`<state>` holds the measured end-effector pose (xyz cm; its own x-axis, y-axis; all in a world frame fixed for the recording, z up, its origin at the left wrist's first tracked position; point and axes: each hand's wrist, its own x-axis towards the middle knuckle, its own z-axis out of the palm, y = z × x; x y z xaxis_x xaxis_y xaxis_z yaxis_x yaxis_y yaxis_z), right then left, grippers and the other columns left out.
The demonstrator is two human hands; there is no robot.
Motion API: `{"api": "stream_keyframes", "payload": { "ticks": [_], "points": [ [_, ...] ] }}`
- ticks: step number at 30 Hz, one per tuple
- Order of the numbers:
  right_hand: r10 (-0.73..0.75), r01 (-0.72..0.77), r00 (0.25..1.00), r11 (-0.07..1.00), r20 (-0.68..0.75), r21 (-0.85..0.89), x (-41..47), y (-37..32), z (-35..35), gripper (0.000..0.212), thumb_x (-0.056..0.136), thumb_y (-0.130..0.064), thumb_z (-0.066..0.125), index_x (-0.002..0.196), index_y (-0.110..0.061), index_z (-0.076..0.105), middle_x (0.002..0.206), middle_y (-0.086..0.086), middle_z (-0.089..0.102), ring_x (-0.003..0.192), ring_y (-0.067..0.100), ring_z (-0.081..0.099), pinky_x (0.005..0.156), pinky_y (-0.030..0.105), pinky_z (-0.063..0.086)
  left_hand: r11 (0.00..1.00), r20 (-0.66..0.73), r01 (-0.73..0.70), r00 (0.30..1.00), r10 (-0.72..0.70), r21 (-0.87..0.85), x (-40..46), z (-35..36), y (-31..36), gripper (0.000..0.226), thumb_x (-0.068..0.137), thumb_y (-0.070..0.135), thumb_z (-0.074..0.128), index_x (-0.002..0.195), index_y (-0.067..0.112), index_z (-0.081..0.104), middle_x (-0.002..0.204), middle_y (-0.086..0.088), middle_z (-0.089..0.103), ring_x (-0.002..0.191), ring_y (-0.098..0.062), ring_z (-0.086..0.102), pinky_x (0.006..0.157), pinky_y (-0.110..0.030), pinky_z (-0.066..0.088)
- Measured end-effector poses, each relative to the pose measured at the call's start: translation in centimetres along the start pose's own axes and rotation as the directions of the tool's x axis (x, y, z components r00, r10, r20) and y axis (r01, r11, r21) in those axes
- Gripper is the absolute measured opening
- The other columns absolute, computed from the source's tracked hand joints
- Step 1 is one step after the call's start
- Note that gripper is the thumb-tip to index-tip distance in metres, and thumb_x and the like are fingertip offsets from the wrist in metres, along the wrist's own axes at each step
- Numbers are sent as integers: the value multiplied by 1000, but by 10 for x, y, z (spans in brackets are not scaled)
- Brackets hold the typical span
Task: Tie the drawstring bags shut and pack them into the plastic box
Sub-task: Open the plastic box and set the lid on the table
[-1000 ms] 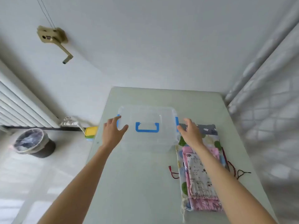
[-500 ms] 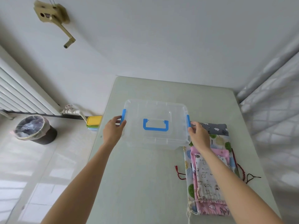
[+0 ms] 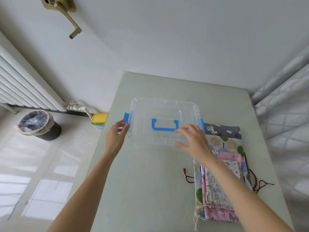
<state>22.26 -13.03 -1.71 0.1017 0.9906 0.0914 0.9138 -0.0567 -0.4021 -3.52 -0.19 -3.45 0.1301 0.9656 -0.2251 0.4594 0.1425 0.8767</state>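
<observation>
Barely started: box (image 3: 164,121) lid's still on, bags (image 3: 222,166) untied beside it, left hand (image 3: 116,137) touching a latch, right hand (image 3: 194,142) spread over the lid.

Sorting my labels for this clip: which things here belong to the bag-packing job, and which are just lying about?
Job: plastic box with lid on, stack of drawstring bags, left hand at the box's blue latch, right hand over the lid.

Lying about: waste bin, yellow container, radiator.
</observation>
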Motion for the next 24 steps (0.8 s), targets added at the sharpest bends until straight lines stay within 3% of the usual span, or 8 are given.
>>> {"api": "stream_keyframes", "payload": {
  "ticks": [2, 4, 9, 12, 16, 19, 21, 24],
  "points": [
    [-56, 64, 996, 992, 74, -107, -1, -9, 10, 47, 75, -38, 74, 116, -19, 62, 114, 0, 58, 110, 22, 50, 94, 38, 38, 999, 105, 31, 994, -33, 22, -8, 1, 1, 46, 93, 42, 50, 133, 21, 47, 116, 5, 58, 100, -16, 57, 88, -31, 42],
    [-49, 58, 997, 987, 64, -149, -1, -14, 16, 38, 74, -28, 77, 107, -17, 64, 108, 0, 63, 106, 26, 54, 88, 43, 46, 998, 135, 66, 989, -68, 19, -13, 3, -3, 48, 93, 49, 44, 134, 25, 45, 118, 7, 57, 106, -19, 57, 98, -38, 41],
    [-55, 57, 998, 994, 25, -93, 0, -14, 14, 20, 83, -16, 68, 101, -11, 60, 106, 1, 61, 100, 23, 56, 90, 42, 43, 982, 157, 157, 978, -139, -107, -19, 1, -3, 51, 80, 76, 22, 111, 48, 51, 115, 12, 59, 107, -14, 59, 104, -38, 37],
    [-1, 1, 1000, 1000, -8, -8, -2, -12, 4, 17, 87, -13, 64, 102, -10, 58, 108, 1, 59, 99, 20, 53, 95, 45, 42, 972, 165, 180, 974, -155, -151, -23, 6, 5, 49, 93, 62, 18, 123, 39, 49, 120, 13, 57, 97, -9, 62, 96, -32, 34],
    [7, -8, 999, 1000, -35, -22, 0, -6, -2, 17, 86, -13, 64, 101, -14, 57, 106, -2, 60, 98, 16, 52, 97, 51, 42, 983, 137, 145, 982, -129, -113, -31, 14, 14, 45, 96, 56, 17, 110, 36, 55, 113, 7, 64, 90, -11, 67, 87, -31, 38],
    [-164, 142, 975, 979, -150, -147, 4, -9, -4, 32, 76, -4, 74, 99, -16, 56, 105, 0, 62, 101, 15, 51, 103, 56, 37, 984, 112, 120, 988, -106, -131, -42, 9, 11, 44, 93, 61, 21, 108, 36, 54, 112, 7, 64, 86, -12, 69, 96, -37, 43],
    [-311, 279, 932, 943, -185, -180, 9, -18, -8, 32, 74, -1, 71, 98, -15, 55, 109, 4, 62, 106, 16, 48, 110, 51, 27, 968, 16, 112, 994, -111, -227, -46, -7, 11, 42, 91, 61, 29, 108, 32, 53, 114, 4, 64, 88, -16, 68, 95, -42, 46],
    [-548, 522, 821, 833, -157, -182, 21, -38, -10, 16, 83, -13, 53, 98, -17, 51, 114, 6, 63, 114, 20, 47, 114, 44, 18, 869, -64, 101, 986, -151, -485, -49, -43, 13, 23, 94, 34, 52, 114, 24, 51, 116, -6, 61, 97, -20, 64, 87, -38, 49]
  ]
}}
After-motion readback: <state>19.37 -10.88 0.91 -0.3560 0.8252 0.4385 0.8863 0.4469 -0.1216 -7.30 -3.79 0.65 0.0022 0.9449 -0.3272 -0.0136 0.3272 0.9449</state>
